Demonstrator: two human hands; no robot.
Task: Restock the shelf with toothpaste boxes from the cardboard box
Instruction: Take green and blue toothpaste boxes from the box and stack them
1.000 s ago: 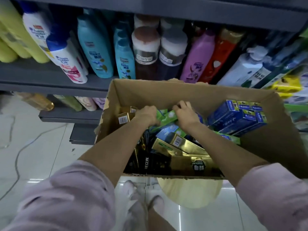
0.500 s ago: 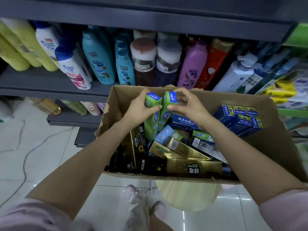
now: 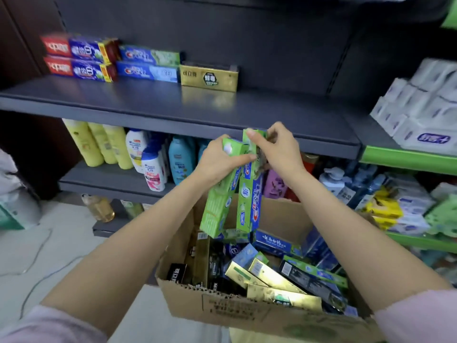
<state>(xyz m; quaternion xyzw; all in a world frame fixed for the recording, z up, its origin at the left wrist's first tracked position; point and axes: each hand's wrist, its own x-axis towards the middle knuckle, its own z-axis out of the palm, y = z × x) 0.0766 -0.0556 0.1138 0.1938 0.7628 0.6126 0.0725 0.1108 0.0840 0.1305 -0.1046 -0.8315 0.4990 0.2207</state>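
Observation:
Two green toothpaste boxes hang upright above the cardboard box (image 3: pixel 259 315). My left hand (image 3: pixel 218 160) grips the top of the left green box (image 3: pixel 217 206). My right hand (image 3: pixel 277 149) pinches the top of the right green box (image 3: pixel 249 204). Both hands are just below the front edge of the grey shelf (image 3: pixel 173 107). The cardboard box holds several gold, blue and dark toothpaste boxes. At the back of the shelf stand red-and-blue toothpaste boxes (image 3: pixel 79 58), blue ones (image 3: pixel 148 64) and a gold one (image 3: pixel 209 75).
Shampoo and lotion bottles (image 3: pixel 153 164) fill the lower shelf. White tissue packs (image 3: pixel 425 107) sit on a green-edged shelf to the right, with more packets below. A cable (image 3: pixel 37 263) runs over the pale tiled floor at the left.
Both hands lifted the two green boxes out of the cardboard box, from lying among the others up to the shelf edge. The view tilted up and the toothpaste shelf came into sight.

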